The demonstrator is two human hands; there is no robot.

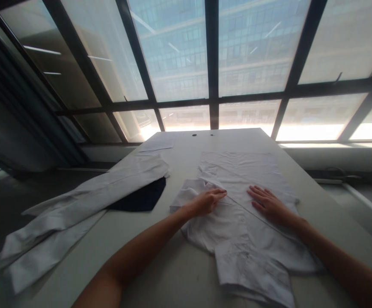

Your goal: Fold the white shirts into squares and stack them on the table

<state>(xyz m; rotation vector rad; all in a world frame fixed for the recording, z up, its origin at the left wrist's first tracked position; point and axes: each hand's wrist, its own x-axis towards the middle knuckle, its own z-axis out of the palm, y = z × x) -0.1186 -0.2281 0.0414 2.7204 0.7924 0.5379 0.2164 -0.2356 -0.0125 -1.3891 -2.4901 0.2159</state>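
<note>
Right before you, the white garment (237, 226) lies spread across the pale surface (183, 158), its far end straight-edged and fairly flat, its near part wrinkled and layered. Your left hand (209, 202) rests on the garment's left half, its grip drawn together with the fingertips at a thin diagonal edge in the cloth; you cannot tell from this angle whether any fabric is caught between them. That edge slants from your left fingertips down toward your right forearm. Your right hand (269, 205) lies palm down on the garment's right half, its grip spread, the fingers laid flat and pointing toward your left hand. A short part of the garment juts out to the left of your left wrist, and another reaches toward you at the bottom. To your left, well apart from your hands, a second white garment (76, 196) lies partly on the surface and hangs over its left edge, with dark navy cloth (141, 196) showing just beside it. Beyond that sits a thin pale sheet (158, 141), and tall windows (179, 55) rise past the far end.
</note>
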